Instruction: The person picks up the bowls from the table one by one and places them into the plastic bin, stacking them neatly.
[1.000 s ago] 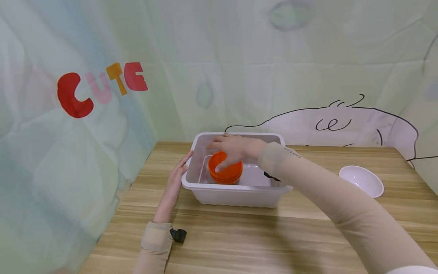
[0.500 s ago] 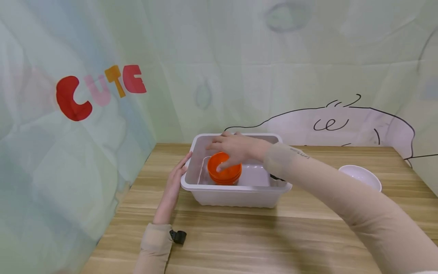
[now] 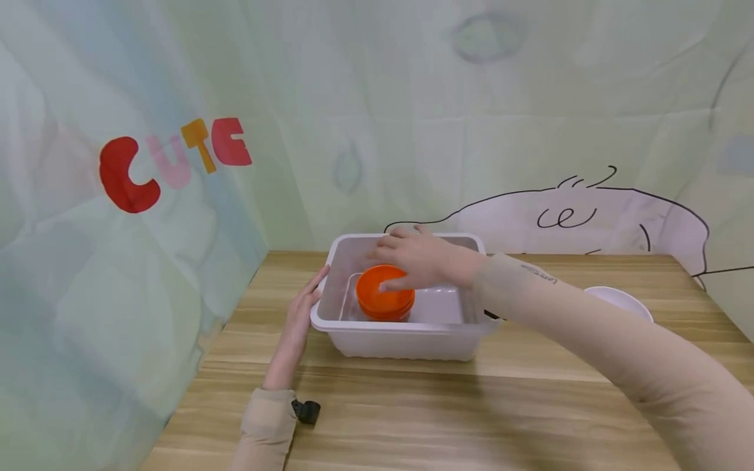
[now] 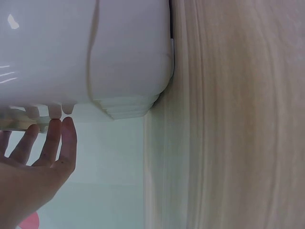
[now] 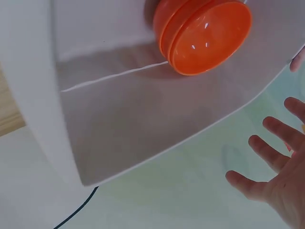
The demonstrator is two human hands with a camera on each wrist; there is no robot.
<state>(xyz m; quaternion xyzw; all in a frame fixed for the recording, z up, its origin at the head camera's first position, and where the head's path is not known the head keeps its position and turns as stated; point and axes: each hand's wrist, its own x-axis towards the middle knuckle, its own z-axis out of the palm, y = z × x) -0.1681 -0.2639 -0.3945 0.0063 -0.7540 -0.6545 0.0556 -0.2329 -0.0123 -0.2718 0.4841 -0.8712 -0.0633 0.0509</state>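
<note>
A white plastic bin (image 3: 406, 340) stands on the table with a stack of orange bowls (image 3: 377, 302) inside, toward its left. My right hand (image 3: 421, 258) hovers over the bin with its fingers spread, holding nothing. In the right wrist view the right hand's fingers (image 5: 269, 150) are apart from the stacked bowls (image 5: 212, 40). At the bin's left end, my left hand (image 3: 298, 317) rests against the rim. The left wrist view has the left hand's extended fingertips (image 4: 68, 125) touching the bin's outer wall (image 4: 52, 57).
A white bowl (image 3: 621, 301) sits on the wooden table (image 3: 377, 412) to the right, partly hidden by my right sleeve (image 3: 565, 314). A printed cloth backdrop (image 3: 353, 118) hangs right behind the table and along its left side.
My right hand has drawn a little to the right and up from the orange bowls, its fingers staying spread. The left hand keeps its place on the bin, and the bowls stay put.
</note>
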